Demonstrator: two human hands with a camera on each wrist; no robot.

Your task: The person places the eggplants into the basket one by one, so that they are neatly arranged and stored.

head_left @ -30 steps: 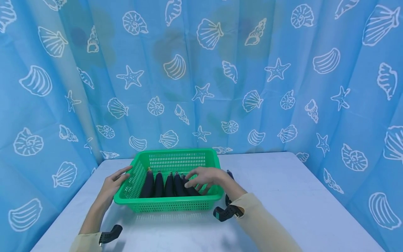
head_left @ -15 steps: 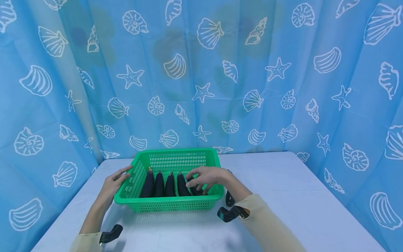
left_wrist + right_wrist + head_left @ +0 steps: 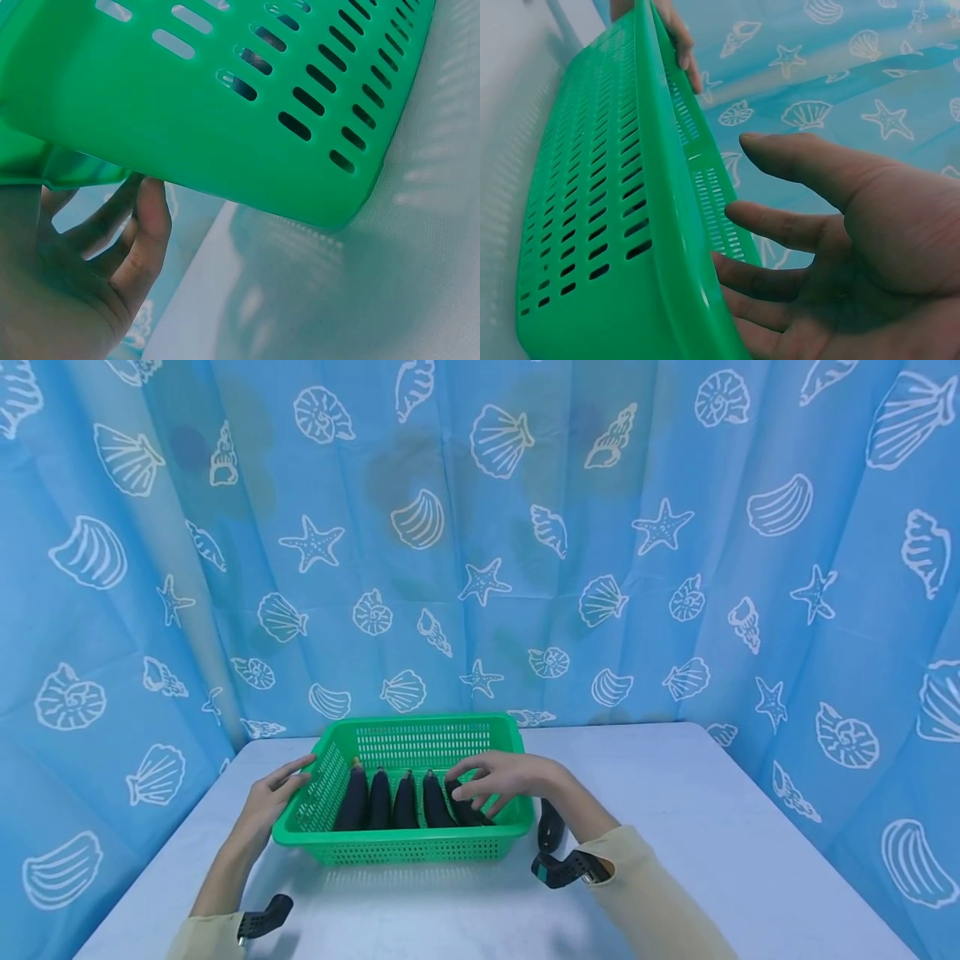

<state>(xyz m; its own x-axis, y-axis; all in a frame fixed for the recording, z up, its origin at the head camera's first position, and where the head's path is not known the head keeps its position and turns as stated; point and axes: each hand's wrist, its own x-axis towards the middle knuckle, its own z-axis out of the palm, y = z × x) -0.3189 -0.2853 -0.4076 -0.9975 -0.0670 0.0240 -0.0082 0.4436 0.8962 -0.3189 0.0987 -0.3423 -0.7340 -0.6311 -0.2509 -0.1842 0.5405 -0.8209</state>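
Observation:
Several dark eggplants (image 3: 405, 802) lie side by side in a green plastic basket (image 3: 390, 837). My left hand (image 3: 264, 802) holds the basket's left rim, its fingertips over the edge; the left wrist view shows the fingers against the underside of the rim. Inside the right part of the basket, my right hand (image 3: 506, 777) hovers with spread, slightly bent fingers over the rightmost eggplant (image 3: 467, 806), which they partly cover. Nothing sits between the thumb and fingers of the right hand (image 3: 840, 247) in the right wrist view.
Another dark eggplant (image 3: 551, 828) lies on the white table (image 3: 675, 827) just right of the basket, partly hidden by my right forearm. A blue curtain (image 3: 480, 543) with white shell prints hangs behind and at both sides. Black camera mounts sit on both wrists.
My right hand has moved slightly right. The two rightmost eggplants have shifted right, widening the gaps beside them. My left hand and the basket have stayed put.

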